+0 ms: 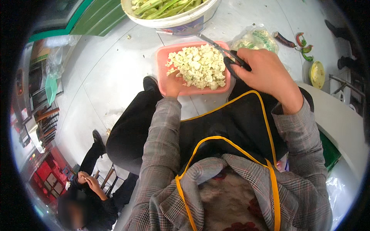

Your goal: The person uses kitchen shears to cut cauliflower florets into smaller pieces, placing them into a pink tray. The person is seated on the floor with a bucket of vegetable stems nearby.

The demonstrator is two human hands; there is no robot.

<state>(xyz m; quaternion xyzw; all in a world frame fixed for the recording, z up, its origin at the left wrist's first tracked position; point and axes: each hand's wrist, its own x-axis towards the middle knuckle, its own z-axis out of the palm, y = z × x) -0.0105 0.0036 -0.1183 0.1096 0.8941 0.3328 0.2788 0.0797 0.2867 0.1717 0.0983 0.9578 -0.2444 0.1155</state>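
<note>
A pink plastic basket [160,65] stands on the floor before me, heaped with small cut cauliflower florets [199,65]. Inside its left end, my left hand [173,83] reaches down with the fingertips at the edge of the florets; whether they pinch a piece is unclear. My right hand [266,70] grips black-handled scissors [215,44] above the basket's right side. Their metal blades point forward and left, across the basket's far rim towards a white bucket [185,24]. Green trimmed stalks [162,8] fill that bucket.
A clear plastic bag [255,39] with pale contents lies right of the basket. Beyond are an eggplant [284,39], several peppers [303,47] and a yellow bowl [317,74]. Another person [92,184] sits at lower left. A pale curved surface [338,112] flanks my right arm.
</note>
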